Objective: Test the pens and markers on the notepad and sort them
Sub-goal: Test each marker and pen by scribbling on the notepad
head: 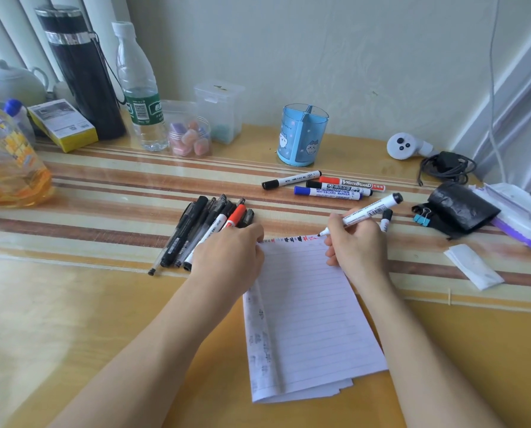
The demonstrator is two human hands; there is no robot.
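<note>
A lined notepad (307, 307) lies in the middle of the desk, with small test marks along its top edge. My right hand (358, 242) grips an uncapped white marker (372, 210), its tip touching the pad's top right corner. My left hand (230, 254) presses flat on the pad's top left corner. A bundle of black pens and a red-capped marker (202, 230) lies just left of that hand. Several whiteboard markers (329, 185) lie in a group behind the pad. A blue pen holder (302, 134) stands empty behind them.
A small marker cap (386, 219) lies beside my right hand. Bottles, a black flask (82, 72) and clear boxes line the back left. A black pouch (461, 208), blue binder clip, cable, white controller and tissue pack sit at the right. A folded paper (474, 267) lies nearby.
</note>
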